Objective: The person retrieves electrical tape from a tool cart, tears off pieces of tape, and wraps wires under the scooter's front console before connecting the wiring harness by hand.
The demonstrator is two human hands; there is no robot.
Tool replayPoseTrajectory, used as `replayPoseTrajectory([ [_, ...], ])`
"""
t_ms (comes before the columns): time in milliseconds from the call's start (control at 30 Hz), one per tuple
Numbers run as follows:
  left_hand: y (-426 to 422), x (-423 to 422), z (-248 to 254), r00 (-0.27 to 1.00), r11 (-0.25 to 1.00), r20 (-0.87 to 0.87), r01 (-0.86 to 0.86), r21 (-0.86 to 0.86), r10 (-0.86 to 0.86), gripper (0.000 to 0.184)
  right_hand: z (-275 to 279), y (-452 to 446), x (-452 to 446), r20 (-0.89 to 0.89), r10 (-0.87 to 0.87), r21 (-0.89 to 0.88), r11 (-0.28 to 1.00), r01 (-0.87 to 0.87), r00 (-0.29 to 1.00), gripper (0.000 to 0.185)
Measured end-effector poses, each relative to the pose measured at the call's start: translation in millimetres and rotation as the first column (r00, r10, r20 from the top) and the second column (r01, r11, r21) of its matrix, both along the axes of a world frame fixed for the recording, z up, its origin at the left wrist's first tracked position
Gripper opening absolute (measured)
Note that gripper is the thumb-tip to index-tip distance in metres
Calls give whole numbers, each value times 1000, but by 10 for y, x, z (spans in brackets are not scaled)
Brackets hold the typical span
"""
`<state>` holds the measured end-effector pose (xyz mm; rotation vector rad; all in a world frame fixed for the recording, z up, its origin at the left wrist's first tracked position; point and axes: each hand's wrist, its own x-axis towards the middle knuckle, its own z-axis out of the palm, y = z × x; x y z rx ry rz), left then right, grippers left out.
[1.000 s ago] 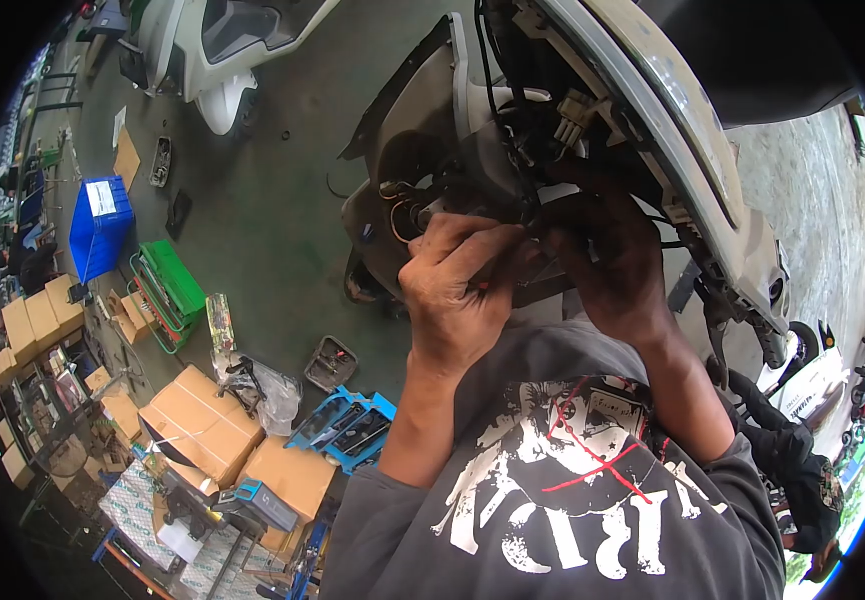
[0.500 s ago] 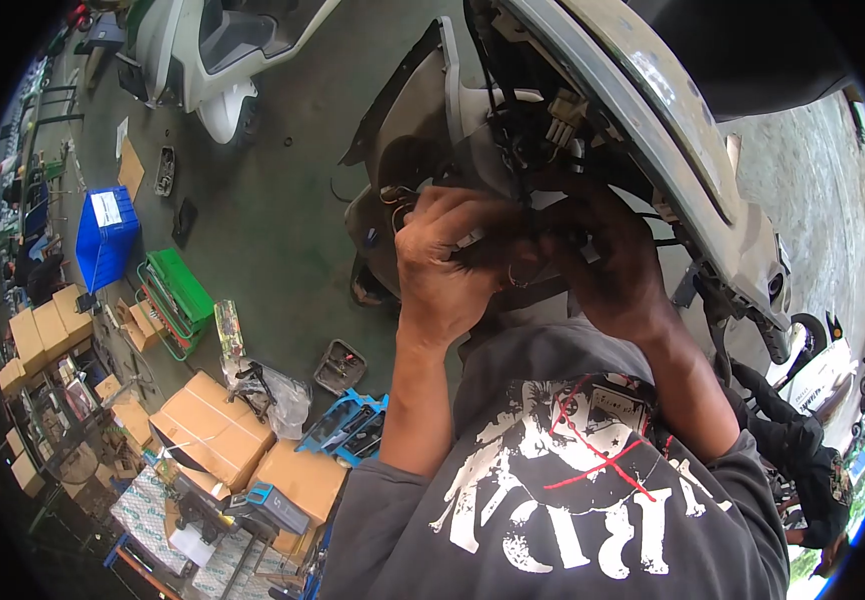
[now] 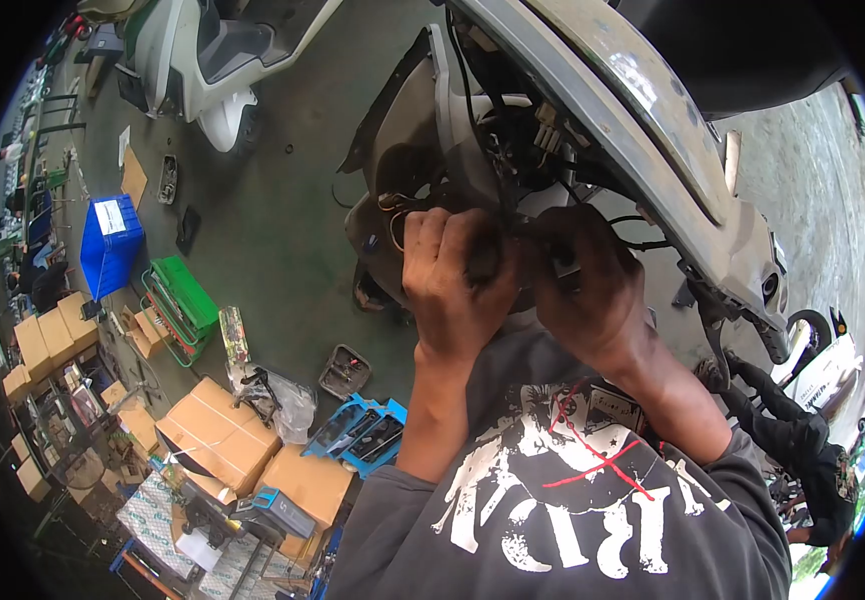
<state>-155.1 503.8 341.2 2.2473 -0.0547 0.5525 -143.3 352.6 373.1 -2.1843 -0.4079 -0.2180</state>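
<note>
Both my hands are close together at the opened front of a scooter with grey body panels [image 3: 603, 90]. My left hand [image 3: 458, 275] has its fingers curled, thumb against them, below a dark panel [image 3: 418, 150]. Close beside it on the right, my right hand [image 3: 588, 285] is also closed, its fingertips bent round something dark. What either hand pinches is too small and shaded to name. Black cables [image 3: 643, 244] and a pale connector [image 3: 549, 135] show just above my right hand.
A white scooter [image 3: 223, 70] stands at the upper left. On the floor at the left are a blue bin [image 3: 111, 245], a green toolbox [image 3: 181, 300], cardboard boxes [image 3: 218, 430] and a blue tool case [image 3: 358, 432]. Another person [image 3: 803, 440] in dark clothes is at the right.
My hands have turned, their fingers now more upright and curled, and the fingertips have drawn nearer my body. The camera view has shifted slightly.
</note>
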Motion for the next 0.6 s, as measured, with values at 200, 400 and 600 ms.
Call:
replayPoseTrajectory([
  [200, -3, 30, -21, 999, 997, 11, 41, -70, -40, 31, -7, -19, 6, -63, 33, 47, 998, -30, 997, 19],
  [400, 242, 87, -5, 972, 963, -61, 216, -158, -228, 25, -27, -55, 25, -114, 77, 107, 992, -65, 990, 19],
  [600, 277, 84, 35, 963, 952, -29, 261, -161, -269, 27, 21, -74, 57, -173, 85, 149, 987, -59, 981, 18],
])
